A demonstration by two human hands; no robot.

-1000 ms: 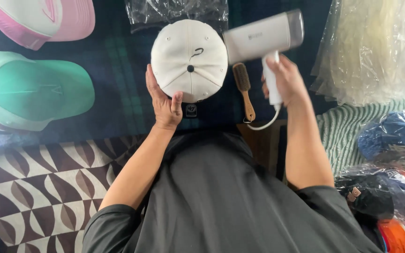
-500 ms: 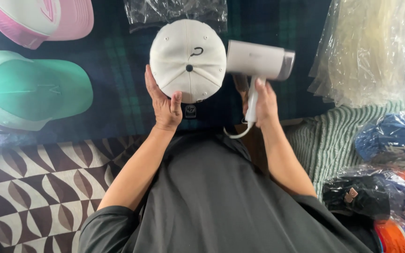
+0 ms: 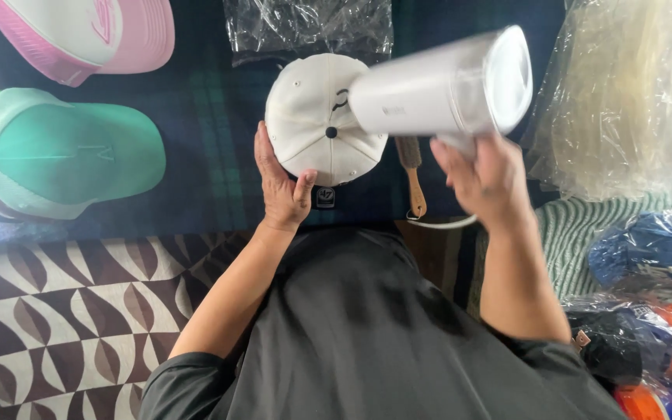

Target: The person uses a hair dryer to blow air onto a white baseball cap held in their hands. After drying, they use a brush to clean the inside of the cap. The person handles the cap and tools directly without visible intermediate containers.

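While my left hand (image 3: 284,187) cups the near-left edge of the cream-white panelled fabric cap (image 3: 322,118), fingers spread along its rim and thumb pressed to the crown, the cap stays put on the dark green-and-navy plaid cloth (image 3: 211,117); that brace looks meant to stop it sliding. Right hand (image 3: 485,177) is closed around the handle of the white cylindrical handheld blower-type appliance (image 3: 437,87), barrel held raised above the cap's right side, wide end towards the right, motion-blurred. Its white cord (image 3: 443,224) loops near my wrist. Wooden-handled brush (image 3: 411,173) lies just right of the cap, partly under the appliance, within easy reach. Crumpled clear plastic bag (image 3: 309,27) sits just beyond the cap at the far edge. Mint-green cap (image 3: 64,152) and pink-and-white cap (image 3: 91,31) lie well apart on the left, out of the working zone. More clear plastic wrap (image 3: 631,93) far right; bagged blue and orange items (image 3: 651,295) stacked near right. Brown-and-cream geometric rug (image 3: 64,327) near left.
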